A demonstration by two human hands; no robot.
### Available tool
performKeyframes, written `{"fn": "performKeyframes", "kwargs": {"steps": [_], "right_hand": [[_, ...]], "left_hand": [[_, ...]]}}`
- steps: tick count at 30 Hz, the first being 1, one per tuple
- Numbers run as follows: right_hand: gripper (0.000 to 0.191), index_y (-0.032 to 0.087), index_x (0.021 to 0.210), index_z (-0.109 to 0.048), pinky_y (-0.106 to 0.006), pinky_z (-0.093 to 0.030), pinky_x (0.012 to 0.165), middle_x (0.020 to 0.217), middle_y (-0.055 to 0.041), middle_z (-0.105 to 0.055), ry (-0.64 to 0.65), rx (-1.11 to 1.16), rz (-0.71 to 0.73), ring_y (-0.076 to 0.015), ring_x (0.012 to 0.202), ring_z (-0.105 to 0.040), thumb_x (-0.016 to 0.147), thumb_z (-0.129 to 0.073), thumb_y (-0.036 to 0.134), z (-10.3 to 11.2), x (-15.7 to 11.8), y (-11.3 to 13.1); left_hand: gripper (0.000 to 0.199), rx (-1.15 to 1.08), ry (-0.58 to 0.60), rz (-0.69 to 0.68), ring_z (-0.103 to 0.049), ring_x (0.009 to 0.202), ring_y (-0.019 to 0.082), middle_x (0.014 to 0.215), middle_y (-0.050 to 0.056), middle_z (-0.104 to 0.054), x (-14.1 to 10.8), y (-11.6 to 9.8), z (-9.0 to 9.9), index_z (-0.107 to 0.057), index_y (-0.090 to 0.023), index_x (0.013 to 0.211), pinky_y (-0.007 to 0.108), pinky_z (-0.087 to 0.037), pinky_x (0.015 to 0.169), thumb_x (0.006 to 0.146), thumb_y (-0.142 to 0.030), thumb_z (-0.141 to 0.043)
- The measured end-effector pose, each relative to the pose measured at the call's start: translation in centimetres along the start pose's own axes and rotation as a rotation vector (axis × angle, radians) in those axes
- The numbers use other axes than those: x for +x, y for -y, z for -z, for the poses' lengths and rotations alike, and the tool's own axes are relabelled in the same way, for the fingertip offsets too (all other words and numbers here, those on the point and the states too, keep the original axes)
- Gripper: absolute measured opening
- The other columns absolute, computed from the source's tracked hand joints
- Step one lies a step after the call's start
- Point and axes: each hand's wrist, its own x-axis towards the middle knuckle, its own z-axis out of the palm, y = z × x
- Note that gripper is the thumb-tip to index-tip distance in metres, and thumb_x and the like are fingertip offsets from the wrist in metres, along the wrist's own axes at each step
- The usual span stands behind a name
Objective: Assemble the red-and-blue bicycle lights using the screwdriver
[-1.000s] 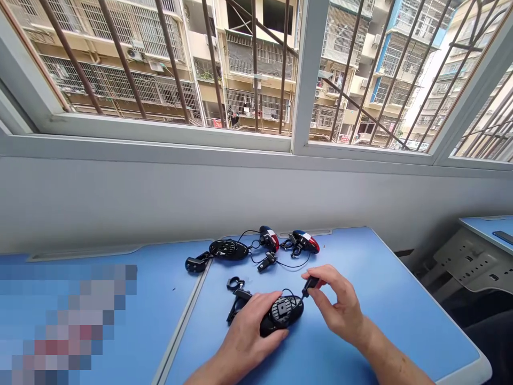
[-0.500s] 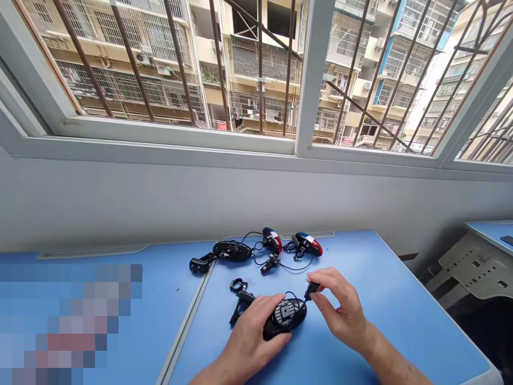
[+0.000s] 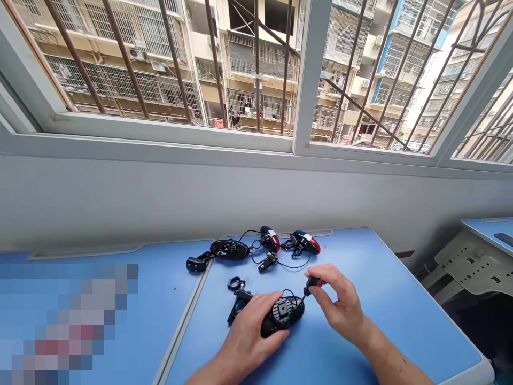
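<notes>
Here, the person's left hand (image 3: pixel 248 334) is curled over a black oval plastic housing (image 3: pixel 282 318) with a round grey ribbed panel on its upturned face, the fingers clasping it against the blue laminate desk (image 3: pixel 385 326) toward the desk's front edge. The right hand (image 3: pixel 340 305) pinches a small black plug (image 3: pixel 311 283) between thumb and forefinger, just beside the housing's right end, and a thin black wire (image 3: pixel 290 293) arcs over the housing close to the plug. Two black pieces lie just left of the housing: a small ring clamp (image 3: pixel 236 283) and a black bracket (image 3: pixel 239 309), the bracket touching the left hand. Along the desk's back edge lie a second black oval housing (image 3: pixel 229 248), two glossy capsule-shaped casings in red, white and dark blue (image 3: pixel 269 238), a second black bracket (image 3: pixel 197 263) reaching over the seam onto the neighbouring desk, a second small black plug (image 3: pixel 267 262), and a black clip (image 3: pixel 294 247) beside the right-hand casing. Thin black wires trail among these pieces. Both hands are well apart from that back group.
</notes>
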Motion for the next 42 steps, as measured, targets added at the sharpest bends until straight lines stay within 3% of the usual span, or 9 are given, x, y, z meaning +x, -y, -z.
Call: {"fn": "performKeyframes", "kwargs": {"steps": [7,11,17,21,25,30,34,38,42], "right_hand": [[0.032,0.024,0.116,-0.053,-0.03,-0.053,0.058,0.095,-0.0065,-0.061,-0.034,-0.075,-0.01,-0.0178,0.078,-0.057,0.085,-0.057,0.015,-0.22,-0.14,0.19],[0.029,0.025,0.11,-0.055,-0.029,-0.053,0.058,0.088,-0.004,-0.059,-0.036,-0.061,-0.013,-0.0158,0.074,-0.056,0.085,-0.057,0.01,0.03,-0.12,0.11],[0.039,0.024,0.119,-0.05,-0.033,-0.054,0.064,0.095,-0.0062,-0.066,0.018,-0.006,0.003,-0.0174,0.078,-0.058,0.085,-0.049,0.005,0.06,0.08,0.57],[0.03,0.024,0.116,-0.051,-0.033,-0.053,0.062,0.096,-0.0076,-0.062,-0.001,-0.059,0.024,-0.0201,0.085,-0.059,0.087,-0.054,0.016,-0.08,0.0,0.45],[0.025,0.025,0.11,-0.055,-0.03,-0.052,0.056,0.086,-0.0041,-0.056,-0.058,-0.097,-0.016,-0.0165,0.073,-0.055,0.087,-0.058,0.017,0.07,-0.03,0.15],[0.038,0.026,0.116,-0.055,-0.036,-0.053,0.068,0.091,-0.0055,-0.066,0.013,-0.03,0.05,-0.0189,0.08,-0.06,0.085,-0.053,0.006,0.31,0.29,0.39],[0.041,0.026,0.12,-0.053,-0.038,-0.054,0.071,0.096,-0.0069,-0.066,0.01,-0.018,0.07,-0.0205,0.084,-0.061,0.084,-0.052,0.007,0.2,0.29,0.69],[0.033,0.025,0.116,-0.056,-0.034,-0.054,0.063,0.092,-0.0062,-0.059,-0.041,-0.061,0.012,-0.0187,0.078,-0.057,0.084,-0.059,0.014,0.04,0.05,0.44],[0.034,0.026,0.114,-0.056,-0.03,-0.053,0.059,0.089,-0.0051,-0.061,-0.058,-0.064,-0.007,-0.0173,0.076,-0.057,0.085,-0.055,0.008,0.15,0.09,0.15]], "left_hand": [[0.049,0.0,0.003,-0.005,-0.061,0.094,0.027,0.105,0.006,-0.069,-0.03,-0.41,0.16,-0.059,-0.024,0.116,0.039,-0.051,0.084,0.067,-0.02,-0.064],[0.049,0.007,-0.008,-0.003,-0.061,0.092,0.027,0.102,0.006,-0.069,0.0,-0.56,0.18,-0.06,-0.023,0.115,0.039,-0.052,0.082,0.066,-0.019,-0.064],[0.05,0.012,-0.019,-0.009,-0.062,0.092,0.026,0.102,0.006,-0.07,0.04,-0.48,0.21,-0.061,-0.023,0.115,0.037,-0.053,0.081,0.065,-0.019,-0.064],[0.051,0.005,-0.016,-0.011,-0.062,0.094,0.027,0.105,0.006,-0.069,-0.06,-0.33,0.22,-0.061,-0.023,0.116,0.038,-0.052,0.084,0.066,-0.019,-0.064],[0.051,0.001,-0.007,0.01,-0.062,0.096,0.028,0.106,0.007,-0.069,-0.06,-0.4,0.26,-0.06,-0.024,0.117,0.041,-0.052,0.085,0.066,-0.02,-0.065],[0.05,0.012,-0.019,-0.003,-0.063,0.093,0.027,0.103,0.007,-0.07,0.01,-0.45,0.24,-0.061,-0.023,0.116,0.038,-0.053,0.083,0.066,-0.021,-0.065],[0.051,0.02,-0.039,-0.019,-0.063,0.095,0.027,0.104,0.006,-0.07,-0.03,-0.24,0.13,-0.061,-0.024,0.116,0.038,-0.053,0.084,0.065,-0.021,-0.066],[0.051,0.021,-0.04,-0.011,-0.063,0.093,0.027,0.103,0.006,-0.07,-0.06,-0.19,0.08,-0.061,-0.024,0.116,0.038,-0.053,0.082,0.065,-0.02,-0.066],[0.05,0.018,-0.029,-0.005,-0.062,0.095,0.028,0.105,0.007,-0.07,-0.09,-0.29,0.12,-0.061,-0.023,0.116,0.04,-0.052,0.085,0.066,-0.02,-0.067]]}}
